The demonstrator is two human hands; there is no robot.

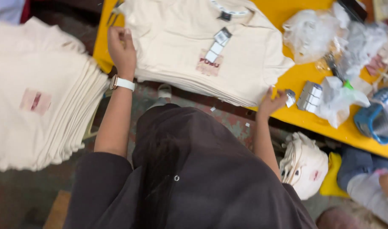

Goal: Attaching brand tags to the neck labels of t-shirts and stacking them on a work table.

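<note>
A stack of cream T-shirts (194,51) lies on a yellow table (295,78), and the top shirt carries hang tags (217,44) over a small pink chest print. My left hand (121,47), with a white watch on its wrist, is curled on the left sleeve edge of the stack. My right hand (272,101) rests with fingers apart against the stack's near right corner, right next to a small white tag (290,97). My dark sleeves and torso fill the lower middle of the view.
A second tall stack of cream shirts (41,93) stands at the left. Crumpled plastic bags (312,34), a bundle of tags (310,95) and a blue basket (376,118) crowd the table's right side. More folded shirts (304,163) and another person's arm (372,184) lie below.
</note>
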